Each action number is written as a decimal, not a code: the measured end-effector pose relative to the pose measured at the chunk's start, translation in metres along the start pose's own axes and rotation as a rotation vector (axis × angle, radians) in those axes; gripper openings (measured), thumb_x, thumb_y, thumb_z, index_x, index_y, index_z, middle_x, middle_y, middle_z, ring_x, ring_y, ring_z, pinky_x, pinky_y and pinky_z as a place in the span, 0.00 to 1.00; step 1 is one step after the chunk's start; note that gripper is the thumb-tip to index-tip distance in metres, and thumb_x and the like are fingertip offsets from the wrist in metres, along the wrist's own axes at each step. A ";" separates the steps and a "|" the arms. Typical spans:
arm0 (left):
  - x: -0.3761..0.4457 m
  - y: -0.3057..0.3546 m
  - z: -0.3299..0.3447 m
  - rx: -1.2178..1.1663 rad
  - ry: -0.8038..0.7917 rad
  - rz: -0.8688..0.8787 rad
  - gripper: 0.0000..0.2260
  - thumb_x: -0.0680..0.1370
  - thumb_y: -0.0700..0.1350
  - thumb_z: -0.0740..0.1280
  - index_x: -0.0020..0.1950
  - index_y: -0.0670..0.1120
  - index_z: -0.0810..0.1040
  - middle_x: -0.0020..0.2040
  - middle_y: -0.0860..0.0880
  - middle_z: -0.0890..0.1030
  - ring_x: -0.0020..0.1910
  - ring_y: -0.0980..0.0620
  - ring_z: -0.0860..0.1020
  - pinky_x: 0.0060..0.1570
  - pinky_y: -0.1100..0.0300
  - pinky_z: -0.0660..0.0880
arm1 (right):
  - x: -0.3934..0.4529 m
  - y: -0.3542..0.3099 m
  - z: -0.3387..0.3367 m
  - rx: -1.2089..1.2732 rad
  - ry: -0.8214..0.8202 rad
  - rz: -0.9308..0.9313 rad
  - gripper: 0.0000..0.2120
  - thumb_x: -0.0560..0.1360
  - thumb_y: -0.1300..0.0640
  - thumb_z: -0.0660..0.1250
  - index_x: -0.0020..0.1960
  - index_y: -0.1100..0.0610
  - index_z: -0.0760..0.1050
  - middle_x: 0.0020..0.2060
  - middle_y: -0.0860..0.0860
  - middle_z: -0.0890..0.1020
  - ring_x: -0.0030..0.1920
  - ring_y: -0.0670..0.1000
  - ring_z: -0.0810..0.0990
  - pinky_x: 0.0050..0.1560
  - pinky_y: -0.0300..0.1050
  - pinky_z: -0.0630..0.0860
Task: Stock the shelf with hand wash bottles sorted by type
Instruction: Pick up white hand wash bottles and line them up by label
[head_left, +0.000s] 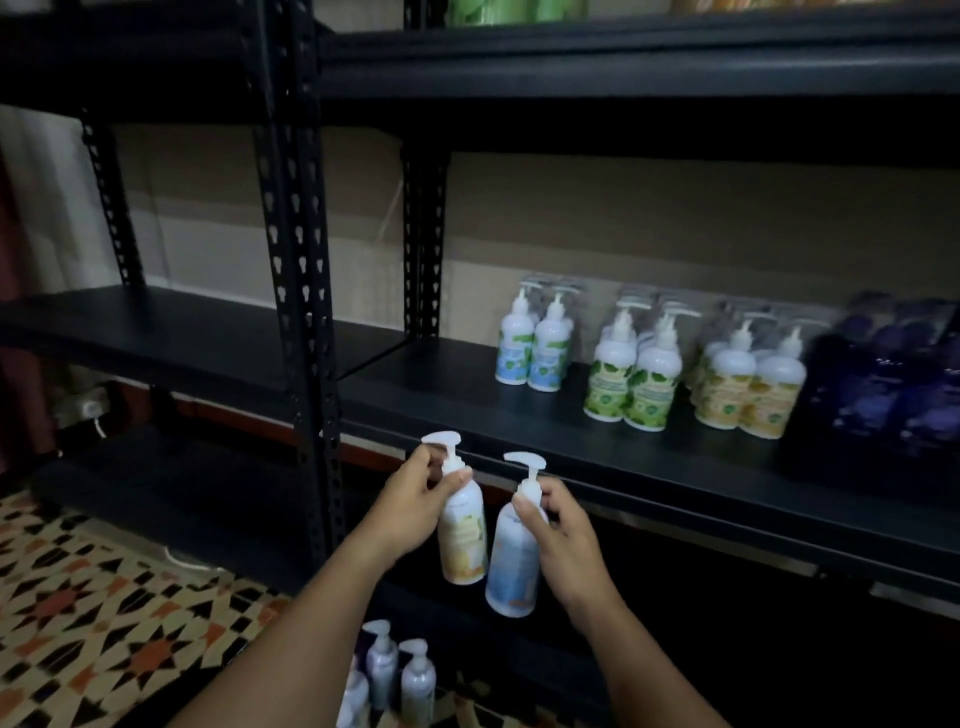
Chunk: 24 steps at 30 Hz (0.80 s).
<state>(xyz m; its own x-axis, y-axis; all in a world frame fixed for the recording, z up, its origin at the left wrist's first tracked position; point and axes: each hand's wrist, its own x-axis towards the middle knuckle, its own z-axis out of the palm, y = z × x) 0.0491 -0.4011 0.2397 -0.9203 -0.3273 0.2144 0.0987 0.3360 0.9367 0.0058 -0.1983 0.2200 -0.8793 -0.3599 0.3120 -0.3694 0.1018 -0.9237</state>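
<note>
Both grips are full: the left hand (415, 499) wraps its fingers around the shoulder and neck of a yellow-labelled bottle (462, 540), and the right hand (561, 530) holds a blue-labelled bottle (511, 566) the same way, thumb near the base of the pump. The two bottles hang close together, nearly touching, in front of and below the front edge of the shelf (467, 400). Each long axis runs roughly upright, pump heads on top, with the bases tilted slightly toward each other.

What the coming move turns on is where each type already stands. On the shelf, up and to the right of both grips, the groups run left to right: blue bottles (532, 353), green bottles (631, 384), yellow bottles (748, 389), then a dark purple pack (883, 384) at the far right. The blue group is the nearest of them to both hands, so the right hand's bottle has the short path, upward and a little right. The yellow group lies further right, past the green, so the left hand's bottle has the longer reach, and as I judge it that reach would cross over the right arm unless the blue one goes first or the bottles change hands.

More bottles (395, 675) wait on the patterned floor (78, 597) below, so stocking looks well under way but not finished.
</note>
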 end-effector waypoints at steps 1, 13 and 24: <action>0.001 0.008 0.001 -0.018 0.004 0.024 0.13 0.77 0.61 0.71 0.54 0.54 0.77 0.52 0.48 0.85 0.55 0.50 0.83 0.58 0.50 0.79 | 0.003 -0.009 -0.004 0.011 -0.007 -0.010 0.08 0.81 0.47 0.67 0.53 0.52 0.77 0.42 0.49 0.79 0.44 0.48 0.79 0.49 0.46 0.74; 0.004 0.047 0.042 -0.050 0.045 0.002 0.21 0.82 0.63 0.64 0.44 0.46 0.78 0.40 0.48 0.86 0.39 0.53 0.81 0.48 0.48 0.78 | 0.010 -0.041 -0.020 0.043 0.189 0.103 0.15 0.76 0.40 0.70 0.45 0.51 0.72 0.33 0.42 0.77 0.36 0.42 0.77 0.42 0.43 0.75; 0.012 0.034 0.046 0.001 -0.113 -0.094 0.32 0.56 0.52 0.85 0.54 0.60 0.73 0.53 0.46 0.80 0.49 0.49 0.81 0.51 0.46 0.84 | 0.018 -0.019 -0.028 -0.155 0.114 0.189 0.35 0.51 0.51 0.80 0.53 0.44 0.66 0.49 0.58 0.78 0.46 0.59 0.81 0.45 0.60 0.82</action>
<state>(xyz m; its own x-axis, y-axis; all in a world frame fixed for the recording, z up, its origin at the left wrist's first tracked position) 0.0239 -0.3528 0.2616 -0.9623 -0.2558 0.0926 0.0091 0.3096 0.9508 -0.0113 -0.1806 0.2495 -0.9621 -0.2150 0.1680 -0.2290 0.3016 -0.9255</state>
